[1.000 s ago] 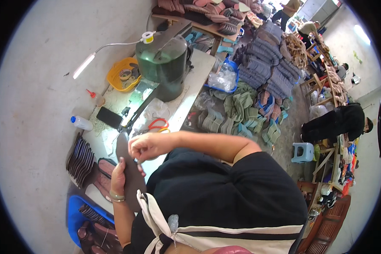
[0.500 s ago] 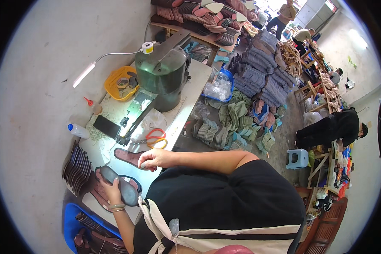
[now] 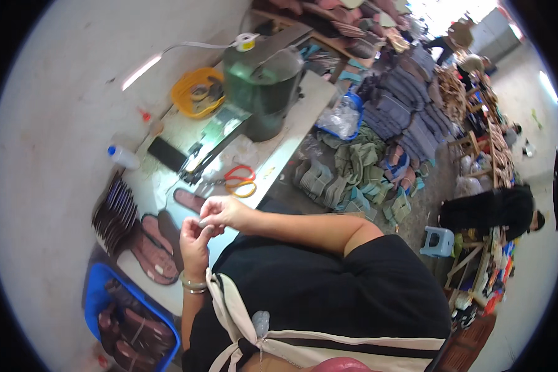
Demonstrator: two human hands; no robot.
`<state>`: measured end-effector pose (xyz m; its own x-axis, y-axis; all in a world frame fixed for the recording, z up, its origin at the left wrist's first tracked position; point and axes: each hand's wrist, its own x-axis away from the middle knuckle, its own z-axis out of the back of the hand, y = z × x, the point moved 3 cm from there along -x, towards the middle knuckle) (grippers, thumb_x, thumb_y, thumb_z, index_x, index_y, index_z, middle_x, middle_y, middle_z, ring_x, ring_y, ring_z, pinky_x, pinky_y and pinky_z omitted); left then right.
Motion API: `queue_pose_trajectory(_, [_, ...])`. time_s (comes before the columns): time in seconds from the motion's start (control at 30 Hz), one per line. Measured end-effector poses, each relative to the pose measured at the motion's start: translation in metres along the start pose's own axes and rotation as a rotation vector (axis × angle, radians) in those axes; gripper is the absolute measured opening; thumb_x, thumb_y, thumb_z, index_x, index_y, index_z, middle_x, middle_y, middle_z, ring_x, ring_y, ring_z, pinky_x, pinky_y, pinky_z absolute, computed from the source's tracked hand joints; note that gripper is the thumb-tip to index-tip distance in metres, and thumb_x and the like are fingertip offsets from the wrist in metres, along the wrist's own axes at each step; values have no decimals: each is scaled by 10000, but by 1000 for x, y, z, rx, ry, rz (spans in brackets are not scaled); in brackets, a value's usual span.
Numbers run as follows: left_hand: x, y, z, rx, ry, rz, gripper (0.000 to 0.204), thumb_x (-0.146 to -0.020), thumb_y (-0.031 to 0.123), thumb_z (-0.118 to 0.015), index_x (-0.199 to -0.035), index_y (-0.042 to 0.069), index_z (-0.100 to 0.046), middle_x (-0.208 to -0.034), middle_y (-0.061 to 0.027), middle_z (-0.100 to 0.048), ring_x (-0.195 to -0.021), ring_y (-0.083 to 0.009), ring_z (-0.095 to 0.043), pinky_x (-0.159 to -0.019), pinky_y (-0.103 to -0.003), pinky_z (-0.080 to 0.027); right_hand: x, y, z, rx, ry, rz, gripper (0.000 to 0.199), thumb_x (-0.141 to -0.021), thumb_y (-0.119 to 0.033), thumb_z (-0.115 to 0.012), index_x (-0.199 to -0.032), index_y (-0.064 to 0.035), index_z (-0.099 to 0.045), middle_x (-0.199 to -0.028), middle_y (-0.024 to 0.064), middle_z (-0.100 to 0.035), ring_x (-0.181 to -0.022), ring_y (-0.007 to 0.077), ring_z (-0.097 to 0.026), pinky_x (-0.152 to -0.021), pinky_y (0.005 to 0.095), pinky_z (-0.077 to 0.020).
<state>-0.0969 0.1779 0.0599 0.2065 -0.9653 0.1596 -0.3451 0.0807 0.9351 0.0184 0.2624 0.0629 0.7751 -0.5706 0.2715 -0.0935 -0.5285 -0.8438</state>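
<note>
My left hand [image 3: 195,245] and my right hand [image 3: 227,212] meet over the near edge of the white work table, fingertips pinched together. Whatever they pinch is too small to make out. Just beyond my right hand lies a brown sole [image 3: 189,199]. To the left of my left hand, brown sandals [image 3: 150,255] rest on the table, with a dark, blurred shape [image 3: 171,239] beside them. Scissors with red and yellow handles [image 3: 240,188] lie past my right hand, close to the machine [image 3: 260,87].
Dark soles stand in a row [image 3: 115,214] at the table's left. Below is a blue bin [image 3: 175,335] of brown footwear parts. A phone [image 3: 167,154], a white bottle [image 3: 125,157] and a yellow basket [image 3: 183,102] are farther back. Stacked materials [image 3: 390,99] cover floor at right.
My left hand has let go of the smooth grey oval piece and come right to meet my right hand. The view has shifted slightly.
</note>
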Motion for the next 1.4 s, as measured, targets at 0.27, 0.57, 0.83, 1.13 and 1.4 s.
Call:
queue_pose_trajectory(0.27, [3,-8,9,193,-18,59,116,-899,77,-637,-972,38,-556,-875,-56,-641,-795,-128,-629,-713,-248,-504,1,-2,6,-72,-90,-38,227,-861,-115,-672,-1046,-12,-588,-854,83,-666,-723,161,-669,-653,241,-530])
queue_pose_trajectory(0.57, [-17,-14,18,-81,184,-84,154,-966,172,-552,-984,25,-594,-876,-26,-634,-769,-85,-601,-713,-239,-502,-17,-1,10,34,18,49,259,-861,-81,-647,-1104,-17,-584,-965,34,-638,-849,95,-604,-763,231,-472])
queue_pose_trajectory(0.83, [-52,-13,13,-161,266,-184,101,-932,92,-591,-932,-4,-622,-879,-3,-571,-743,-60,-565,-681,-204,-472,-48,1,31,76,158,-8,192,-844,-88,-659,-1015,-6,-629,-864,23,-640,-747,81,-573,-686,223,-445])
queue_pose_trajectory(1.13, [-73,-10,11,-358,349,-252,48,-844,51,-652,-839,13,-622,-840,-37,-568,-697,-101,-591,-636,-240,-477,-58,-9,42,241,266,115,124,-850,-43,-634,-955,13,-664,-856,36,-670,-755,79,-603,-685,216,-486])
queue_pose_trajectory(1.4, [-95,2,9,-543,243,-255,42,-845,44,-640,-849,15,-610,-836,-38,-569,-685,-102,-588,-614,-249,-478,-70,-22,57,396,354,157,95,-846,-25,-611,-908,13,-671,-788,27,-653,-680,70,-577,-614,206,-464])
